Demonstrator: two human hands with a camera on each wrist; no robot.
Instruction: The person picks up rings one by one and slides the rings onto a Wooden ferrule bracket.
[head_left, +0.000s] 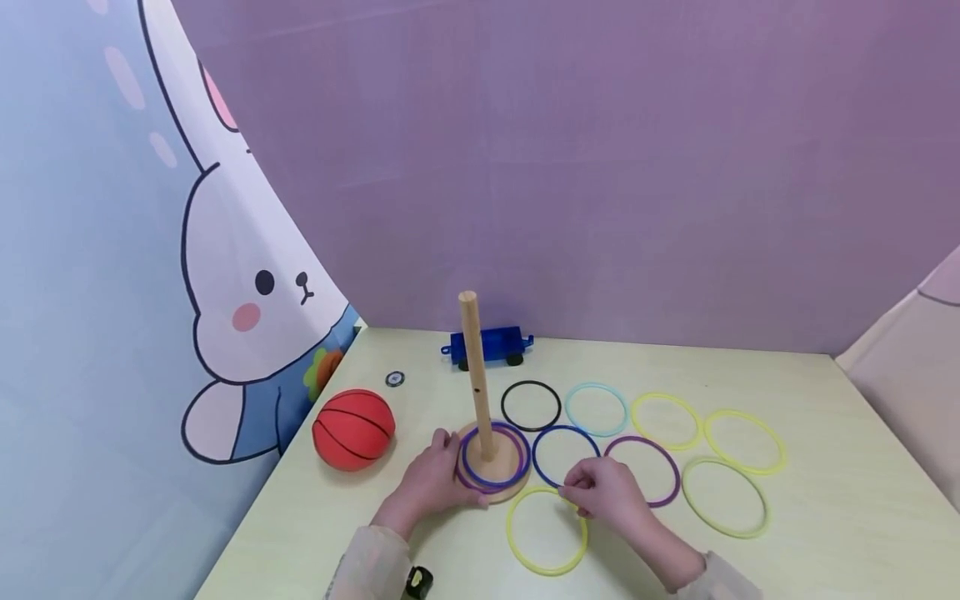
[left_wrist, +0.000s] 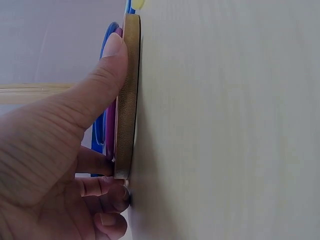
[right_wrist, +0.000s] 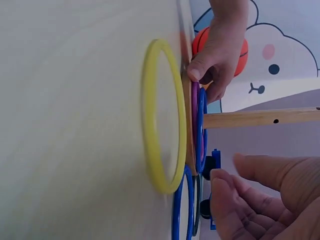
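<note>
A ring-toss stand has an upright wooden post (head_left: pixel 476 367) on a round wooden base (left_wrist: pixel 129 100). A purple ring (right_wrist: pixel 195 97) and a blue ring (right_wrist: pixel 201 130) lie around the post on the base. My left hand (head_left: pixel 427 483) grips the base's rim, thumb (left_wrist: pixel 114 55) along the near edge and fingers at the far side. My right hand (head_left: pixel 611 496) hovers over the table with thumb and fingertips apart and nothing between them. In the head view it overlaps the edges of a yellow ring (head_left: pixel 547 572) and another blue ring (head_left: pixel 566 427).
Right of the stand lie black (head_left: pixel 531 382), light blue (head_left: pixel 596 385), purple (head_left: pixel 678 483) and several yellowish rings (head_left: pixel 767 517). A red ball (head_left: pixel 352 429) and a small disc (head_left: pixel 394 379) sit left. A blue toy wagon (head_left: pixel 491 344) stands behind; a small black object (head_left: pixel 418 582) is in front.
</note>
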